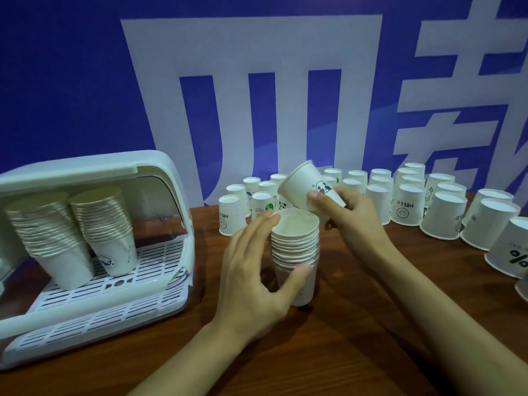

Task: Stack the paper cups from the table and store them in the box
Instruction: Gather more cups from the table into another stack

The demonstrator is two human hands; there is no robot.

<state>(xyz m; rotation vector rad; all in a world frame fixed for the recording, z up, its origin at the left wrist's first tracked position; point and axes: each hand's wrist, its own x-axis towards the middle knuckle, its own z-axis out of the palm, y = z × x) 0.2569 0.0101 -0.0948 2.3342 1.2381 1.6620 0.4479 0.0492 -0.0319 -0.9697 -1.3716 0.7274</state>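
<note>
A stack of white paper cups (pixel 295 244) stands upright, mouths up, on the brown table in the middle. My left hand (pixel 254 270) curls round it, thumb on the near side and fingers at the rim. My right hand (pixel 348 212) grips a single panda-printed cup (pixel 307 185) by its base, tilted just above and behind the stack. The white storage box (pixel 160 178) stands open at the left, with two tall cup stacks (pixel 77 224) leaning on its slatted rack.
Several paper cups (pixel 405 201) stand upside down in rows along the back of the table, from the middle to the right edge. The wooden table (pixel 328 352) runs up to a blue and white banner wall. The box's slatted tray (pixel 94 318) reaches toward me.
</note>
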